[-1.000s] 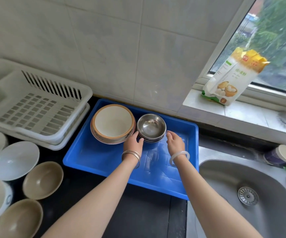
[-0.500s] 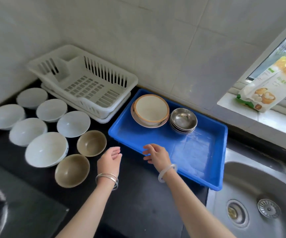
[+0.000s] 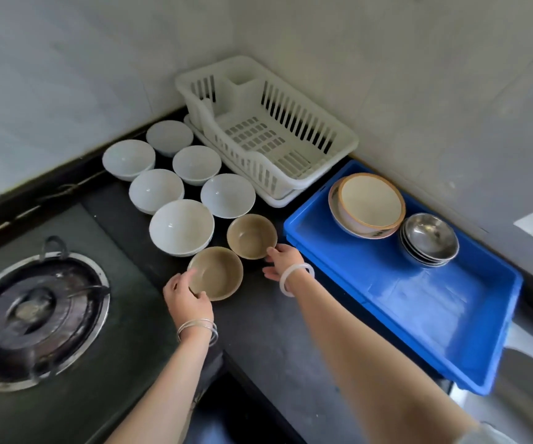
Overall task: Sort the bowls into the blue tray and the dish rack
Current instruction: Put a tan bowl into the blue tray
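Two olive-brown bowls stand on the black counter. My left hand (image 3: 185,294) grips the rim of the nearer brown bowl (image 3: 218,272). My right hand (image 3: 284,259) touches the right rim of the farther brown bowl (image 3: 250,236), fingers spread. Several white bowls (image 3: 180,225) sit behind them. The white dish rack (image 3: 294,174) stands bare against the wall. The blue tray (image 3: 418,302) at the right holds a stack of cream bowls with brown rims (image 3: 369,203) and a stack of steel bowls (image 3: 428,238).
A gas burner (image 3: 34,312) on a dark hob lies at the left. Tiled walls close the corner behind the rack. The steel sink's edge (image 3: 527,379) shows at the far right past the tray.
Both hands left the steel bowls in the tray and moved left over the counter to the two brown bowls. The view swung left, showing the hob.
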Demonstrator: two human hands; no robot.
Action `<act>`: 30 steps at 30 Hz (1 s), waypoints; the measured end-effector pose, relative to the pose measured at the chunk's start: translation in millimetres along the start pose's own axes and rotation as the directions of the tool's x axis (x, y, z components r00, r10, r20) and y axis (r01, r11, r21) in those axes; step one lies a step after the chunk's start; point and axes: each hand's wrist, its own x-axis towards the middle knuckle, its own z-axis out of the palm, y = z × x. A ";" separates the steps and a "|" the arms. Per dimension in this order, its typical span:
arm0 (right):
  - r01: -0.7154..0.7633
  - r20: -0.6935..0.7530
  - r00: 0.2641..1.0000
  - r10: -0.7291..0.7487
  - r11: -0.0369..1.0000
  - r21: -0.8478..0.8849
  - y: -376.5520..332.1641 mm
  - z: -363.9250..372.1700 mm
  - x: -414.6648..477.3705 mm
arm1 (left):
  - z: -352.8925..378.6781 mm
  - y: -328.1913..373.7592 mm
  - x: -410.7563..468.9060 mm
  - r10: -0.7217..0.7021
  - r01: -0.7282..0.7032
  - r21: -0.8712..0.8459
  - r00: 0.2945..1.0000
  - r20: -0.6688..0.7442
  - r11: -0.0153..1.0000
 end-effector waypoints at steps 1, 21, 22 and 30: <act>-0.007 -0.008 1.000 0.007 1.000 0.018 -2.1 2.7 5.1 | -0.8 -2.8 3.9 -0.038 0.038 -0.035 0.999 0.015 0.999; 0.212 -0.107 0.966 -0.237 0.956 -0.205 10.9 12.6 -52.5 | 1.8 -11.3 27.7 -0.307 0.386 -0.404 0.919 0.249 0.829; 0.211 -0.104 0.965 -0.240 0.949 -0.233 12.0 16.2 -52.1 | 2.0 -10.0 27.2 -0.307 0.380 -0.410 0.922 0.234 0.829; 0.201 -0.120 0.952 -0.282 0.871 -0.449 17.5 33.5 -45.2 | 2.6 -14.9 29.1 -0.241 0.297 -0.212 0.937 0.251 0.931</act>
